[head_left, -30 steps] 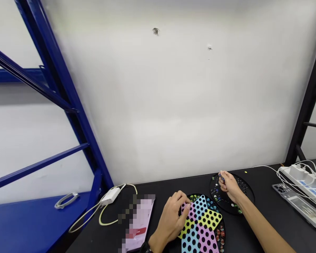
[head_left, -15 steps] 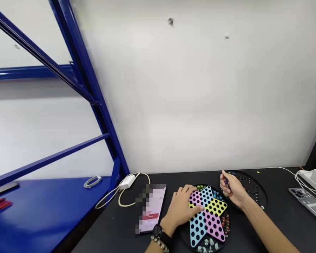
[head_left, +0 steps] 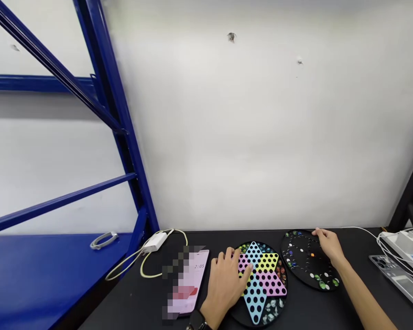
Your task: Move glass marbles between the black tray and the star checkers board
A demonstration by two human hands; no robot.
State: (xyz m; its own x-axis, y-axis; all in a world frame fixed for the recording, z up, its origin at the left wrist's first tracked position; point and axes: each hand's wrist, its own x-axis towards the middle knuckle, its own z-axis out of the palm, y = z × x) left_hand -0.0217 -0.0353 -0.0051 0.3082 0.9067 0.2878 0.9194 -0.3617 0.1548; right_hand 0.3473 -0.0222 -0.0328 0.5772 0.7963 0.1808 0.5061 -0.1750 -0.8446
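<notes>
Marbles (head_left: pixel 273 309) lie in the rim of the round tray (head_left: pixel 241 316) on the black surface (head_left: pixel 137 305). They go by color: clear ones at the near right, red at the right, blue at the far right, yellow-green at the far left. A star board (head_left: pixel 273 283) with pink, blue and yellow points and lots of black holes sits in the middle. The left hand (head_left: pixel 225 279) lies over its left side with its fingers spread a bit, and it hides some holes and part of the rim.

To the right, just beside it, is a round black board (head_left: pixel 304 266). Green, white and blue bits sit around it, with one orange bit near the middle. The right hand (head_left: pixel 328 245) is at its far right edge, thumb and finger close together. I can't tell if they pinch anything.

Blurry squares cover part of the phone (head_left: pixel 196 275) on the left. The picture's right edge cuts off the power strip (head_left: pixel 404 247).
</notes>
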